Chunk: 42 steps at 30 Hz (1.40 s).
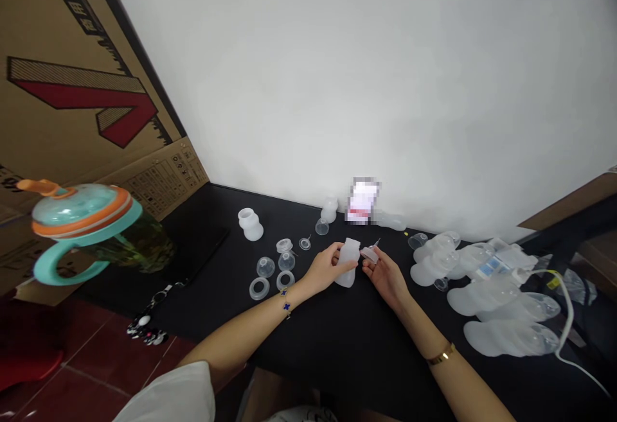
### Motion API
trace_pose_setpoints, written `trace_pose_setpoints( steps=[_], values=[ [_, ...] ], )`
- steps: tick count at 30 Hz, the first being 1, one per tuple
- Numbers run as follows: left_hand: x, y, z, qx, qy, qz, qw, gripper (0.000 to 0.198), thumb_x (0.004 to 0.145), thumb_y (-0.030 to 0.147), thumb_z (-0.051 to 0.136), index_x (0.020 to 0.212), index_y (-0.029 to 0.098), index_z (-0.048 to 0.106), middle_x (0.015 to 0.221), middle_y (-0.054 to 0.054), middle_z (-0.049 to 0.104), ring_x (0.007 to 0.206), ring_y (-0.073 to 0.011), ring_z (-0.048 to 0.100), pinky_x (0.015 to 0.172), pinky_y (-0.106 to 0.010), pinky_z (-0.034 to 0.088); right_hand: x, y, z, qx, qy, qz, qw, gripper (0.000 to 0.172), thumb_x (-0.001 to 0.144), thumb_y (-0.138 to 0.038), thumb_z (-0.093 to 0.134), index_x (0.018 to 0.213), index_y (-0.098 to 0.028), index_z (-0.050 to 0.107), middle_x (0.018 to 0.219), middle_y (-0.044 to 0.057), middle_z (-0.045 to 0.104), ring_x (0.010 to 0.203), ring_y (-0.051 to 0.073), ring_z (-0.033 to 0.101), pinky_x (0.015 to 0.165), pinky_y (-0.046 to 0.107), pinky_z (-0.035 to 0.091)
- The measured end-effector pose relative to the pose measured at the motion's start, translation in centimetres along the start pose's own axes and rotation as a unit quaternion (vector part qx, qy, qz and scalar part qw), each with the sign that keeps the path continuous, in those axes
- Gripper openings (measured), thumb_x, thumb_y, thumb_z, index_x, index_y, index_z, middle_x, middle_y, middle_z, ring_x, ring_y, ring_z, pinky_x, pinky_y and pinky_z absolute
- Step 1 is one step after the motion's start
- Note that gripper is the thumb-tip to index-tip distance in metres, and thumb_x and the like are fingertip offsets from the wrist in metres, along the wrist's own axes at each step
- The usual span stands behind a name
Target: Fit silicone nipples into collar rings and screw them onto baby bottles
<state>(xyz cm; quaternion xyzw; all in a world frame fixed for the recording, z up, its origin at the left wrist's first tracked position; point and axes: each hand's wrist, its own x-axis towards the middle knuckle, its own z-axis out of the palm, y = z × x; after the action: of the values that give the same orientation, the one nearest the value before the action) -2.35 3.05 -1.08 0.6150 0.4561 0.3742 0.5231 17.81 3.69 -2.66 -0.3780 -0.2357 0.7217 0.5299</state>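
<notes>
My left hand (324,268) is wrapped round a small frosted white bottle (348,261), holding it just above the black table (337,338). My right hand (385,274) pinches a small clear cap-like part (370,254) right beside the bottle's neck. Both hands meet at the middle of the table. A bracelet sits on each wrist.
Loose clear rings, domes and small parts (274,268) lie left of my hands, with another white bottle (250,224) behind them. A pile of frosted bottles (491,293) and a white cable (569,306) are at the right. A teal and orange handled cup (87,229) and cardboard boxes (72,88) stand left.
</notes>
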Motion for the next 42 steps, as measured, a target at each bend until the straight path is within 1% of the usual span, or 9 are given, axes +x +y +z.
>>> trace_pose_setpoints(
  steps=[6, 9, 14, 18, 24, 29, 34, 37, 42],
  values=[
    [0.0, 0.1, 0.0, 0.01, -0.007, -0.007, 1.0, 0.056, 0.079, 0.056, 0.072, 0.121, 0.02, 0.063, 0.088, -0.003, 0.069, 0.076, -0.0189, 0.062, 0.068, -0.029, 0.046, -0.1, 0.0, 0.1, 0.004, 0.004, -0.008, 1.0, 0.018, 0.079, -0.033, 0.08, 0.087, -0.022, 0.069, 0.084, 0.0, 0.072, 0.066, 0.013, 0.064, 0.062, 0.026, 0.057],
    [0.0, 0.1, -0.1, 0.012, -0.008, -0.004, 1.0, 0.055, 0.079, 0.055, 0.072, 0.12, 0.02, 0.063, 0.088, -0.003, 0.069, 0.076, -0.0189, 0.062, 0.068, -0.028, 0.046, -0.2, -0.2, 0.2, -0.003, -0.002, -0.007, 1.0, 0.018, 0.079, -0.035, 0.079, 0.088, -0.022, 0.069, 0.086, 0.001, 0.073, 0.065, 0.013, 0.064, 0.062, 0.027, 0.057],
    [0.0, 0.4, -0.1, 0.008, -0.011, -0.004, 1.0, 0.054, 0.079, 0.053, 0.072, 0.119, 0.019, 0.064, 0.09, -0.003, 0.07, 0.076, -0.0187, 0.062, 0.067, -0.028, 0.046, -0.3, -0.5, 0.3, -0.004, -0.01, 0.004, 1.0, 0.016, 0.078, -0.03, 0.072, 0.092, -0.021, 0.071, 0.098, 0.005, 0.076, 0.072, 0.017, 0.069, 0.068, 0.03, 0.059],
    [-0.2, 0.6, -0.1, 0.018, -0.016, -0.004, 1.0, 0.055, 0.079, 0.054, 0.072, 0.121, 0.019, 0.064, 0.094, -0.004, 0.071, 0.078, -0.0196, 0.064, 0.069, -0.029, 0.047, -0.1, -0.4, 0.1, 0.008, -0.005, 0.007, 1.0, 0.018, 0.076, -0.028, 0.068, 0.091, -0.02, 0.071, 0.097, 0.006, 0.076, 0.074, 0.017, 0.069, 0.071, 0.031, 0.058],
    [-0.1, 0.5, -0.3, 0.043, -0.024, 0.0, 0.999, 0.058, 0.079, 0.059, 0.07, 0.122, 0.02, 0.065, 0.094, -0.004, 0.072, 0.08, -0.0208, 0.064, 0.07, -0.03, 0.048, 0.0, -0.4, -0.2, 0.008, -0.011, 0.005, 1.0, 0.019, 0.074, -0.029, 0.067, 0.091, -0.021, 0.07, 0.094, 0.006, 0.074, 0.073, 0.02, 0.068, 0.076, 0.037, 0.058],
    [-0.1, 0.5, -0.3, 0.044, -0.028, -0.002, 0.999, 0.058, 0.079, 0.058, 0.07, 0.122, 0.019, 0.065, 0.095, -0.005, 0.072, 0.081, -0.0216, 0.065, 0.071, -0.031, 0.048, 0.1, -0.4, -0.1, 0.026, 0.0, 0.012, 1.0, 0.019, 0.075, -0.03, 0.068, 0.09, -0.02, 0.07, 0.095, 0.008, 0.075, 0.075, 0.02, 0.07, 0.078, 0.035, 0.059],
    [-0.2, 0.6, -0.3, 0.031, -0.026, -0.009, 0.999, 0.057, 0.079, 0.057, 0.07, 0.122, 0.02, 0.064, 0.093, -0.004, 0.071, 0.083, -0.022, 0.065, 0.072, -0.031, 0.048, 0.2, -0.5, -0.4, 0.024, 0.003, 0.02, 1.0, 0.02, 0.079, -0.031, 0.066, 0.095, -0.02, 0.071, 0.098, 0.01, 0.077, 0.073, 0.022, 0.072, 0.074, 0.037, 0.06],
    [0.0, 0.6, -0.3, -0.002, -0.023, -0.019, 1.0, 0.055, 0.077, 0.055, 0.073, 0.119, 0.02, 0.065, 0.094, -0.004, 0.071, 0.085, -0.0219, 0.065, 0.074, -0.031, 0.048, 0.3, -0.3, -0.6, 0.013, -0.002, 0.012, 1.0, 0.02, 0.081, -0.034, 0.066, 0.096, -0.022, 0.07, 0.098, 0.009, 0.078, 0.073, 0.023, 0.073, 0.073, 0.038, 0.06],
    [0.6, 0.6, -0.5, -0.161, -0.008, -0.061, 0.985, 0.048, 0.078, 0.054, 0.072, 0.105, 0.015, 0.066, 0.089, -0.005, 0.071, 0.084, -0.0209, 0.066, 0.076, -0.03, 0.048, 0.4, -0.1, -0.8, 0.007, 0.006, -0.009, 1.0, 0.018, 0.084, -0.039, 0.065, 0.091, -0.023, 0.07, 0.099, 0.01, 0.079, 0.072, 0.023, 0.072, 0.071, 0.039, 0.059]
  ],
)
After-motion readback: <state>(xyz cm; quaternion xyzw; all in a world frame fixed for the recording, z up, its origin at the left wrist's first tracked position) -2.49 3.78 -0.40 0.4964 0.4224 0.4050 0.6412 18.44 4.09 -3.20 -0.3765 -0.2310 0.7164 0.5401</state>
